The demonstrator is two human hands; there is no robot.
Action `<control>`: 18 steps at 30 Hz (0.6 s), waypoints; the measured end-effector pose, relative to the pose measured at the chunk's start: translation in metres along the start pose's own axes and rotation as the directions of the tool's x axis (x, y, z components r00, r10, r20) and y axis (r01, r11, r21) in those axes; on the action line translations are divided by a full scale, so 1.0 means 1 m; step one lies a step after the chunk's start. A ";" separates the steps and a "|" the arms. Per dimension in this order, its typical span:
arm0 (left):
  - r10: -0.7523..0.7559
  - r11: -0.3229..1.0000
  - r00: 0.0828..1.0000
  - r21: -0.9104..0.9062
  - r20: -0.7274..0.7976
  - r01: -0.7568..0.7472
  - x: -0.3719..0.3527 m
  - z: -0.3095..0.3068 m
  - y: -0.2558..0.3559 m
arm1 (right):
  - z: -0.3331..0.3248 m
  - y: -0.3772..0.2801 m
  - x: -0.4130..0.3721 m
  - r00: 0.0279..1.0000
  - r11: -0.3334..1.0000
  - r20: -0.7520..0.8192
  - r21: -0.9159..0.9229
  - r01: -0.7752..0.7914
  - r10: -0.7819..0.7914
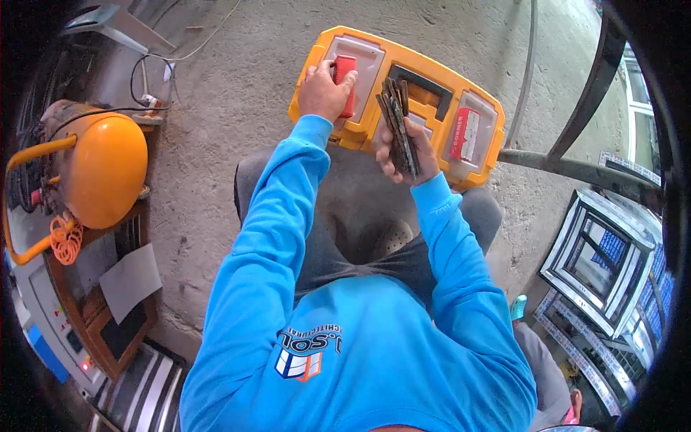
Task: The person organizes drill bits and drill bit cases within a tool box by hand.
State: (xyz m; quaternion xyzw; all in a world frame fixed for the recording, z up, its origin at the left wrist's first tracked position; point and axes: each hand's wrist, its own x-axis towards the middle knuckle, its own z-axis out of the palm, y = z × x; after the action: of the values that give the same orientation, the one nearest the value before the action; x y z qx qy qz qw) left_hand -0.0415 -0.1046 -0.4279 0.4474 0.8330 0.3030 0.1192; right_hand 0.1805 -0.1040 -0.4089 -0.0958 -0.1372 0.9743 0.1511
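My left hand [325,91] is closed around a small red box [346,68] over the left clear-lidded compartment of a yellow toolbox [425,59]. In my right hand [419,149] is a bundle of long, thin, dark and rusty drill bits [397,119], held nearly upright with the upper ends fanned out. That hand is in front of the toolbox's middle, near its black handle [421,81]. A second red box [464,134], with a white label and the word DORMER, lies at the toolbox's right compartment. Whether the compartments hold anything is hard to see.
The toolbox rests at my knees above a rough concrete floor [209,108]. To the left stands an orange tank [111,169] with a coiled hose. Metal bars [583,169] cross at the right, by stacked frames [601,263]. Another person's leg [540,374] shows at lower right.
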 end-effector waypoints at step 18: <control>0.058 0.962 0.992 -0.258 -0.111 -0.085 0.002 -0.025 0.014 | -0.006 0.004 0.009 0.998 0.992 0.044 0.118 0.046 -0.052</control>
State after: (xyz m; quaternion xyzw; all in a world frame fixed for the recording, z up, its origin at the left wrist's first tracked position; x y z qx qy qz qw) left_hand -0.0448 -0.1071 -0.3992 0.4412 0.7739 0.4372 0.1237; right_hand 0.1728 -0.1030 -0.4171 -0.0606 -0.0859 0.9786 0.1771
